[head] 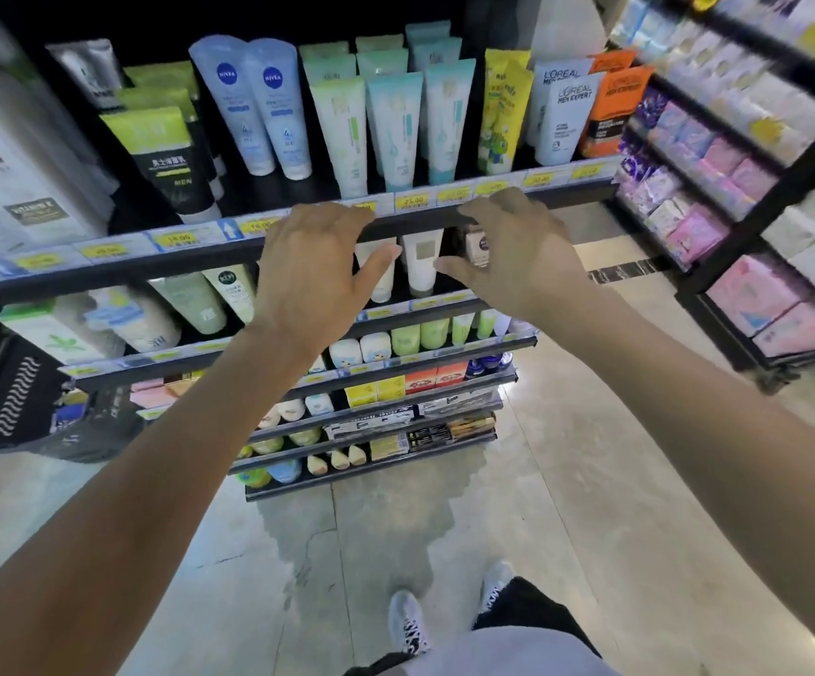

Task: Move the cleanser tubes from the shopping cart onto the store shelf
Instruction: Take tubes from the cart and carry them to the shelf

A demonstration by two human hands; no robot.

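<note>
Pink and purple packets (pixel 698 187) fill the rack to the right of the pale floor (pixel 566 480). White sneakers (pixel 407 626) stand on that floor's near edge. A dark basket (pixel 20 397) sits at its left.

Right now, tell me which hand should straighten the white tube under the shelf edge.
Probably the left hand: its thumb tip lies nearest the white tube. The right hand sits further right, before a small jar.

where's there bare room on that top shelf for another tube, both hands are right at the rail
One dark bare patch sits on the top shelf between the green-and-black men's tube and the pale green tube, in front of the Nivea tubes. From there right to the L'Oreal tubes it is packed.
</note>
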